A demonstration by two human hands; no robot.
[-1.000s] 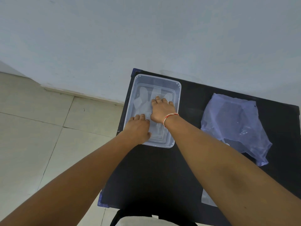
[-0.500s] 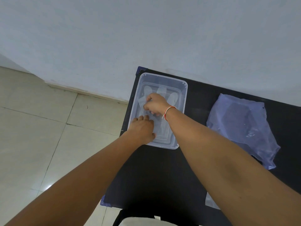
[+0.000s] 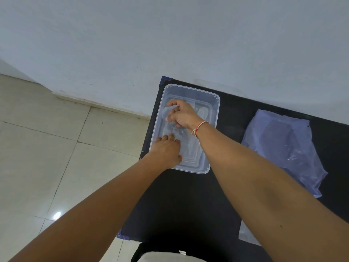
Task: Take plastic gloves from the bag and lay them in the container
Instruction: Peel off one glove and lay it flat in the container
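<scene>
- The right hand [image 3: 182, 115] has its fingers [image 3: 172, 103] curled and pinched on a clear plastic glove [image 3: 167, 111] — the film bunches between fingertips and thumb inside the container [image 3: 217, 110], toward its far left part.
- A red-and-white thread band [image 3: 199, 128] circles the right wrist, which crosses the container's right half.
- The left hand [image 3: 166, 151] lies flat, fingers [image 3: 166, 138] spread and pressed down on the glove film at the container's near left side; it grips nothing.
- More clear gloves seem to lie on the container's floor, though the film is too transparent to count or outline.
- The container is a clear rectangular tub standing on the far left corner of the black surface [image 3: 179, 205].
- The bag [image 3: 283, 148] — bluish, translucent, crumpled — lies on the same surface well to the right, apart from the container and from both hands.
- Left of the surface is pale tiled floor [image 3: 47, 148]; behind it, a plain wall [image 3: 170, 35].
</scene>
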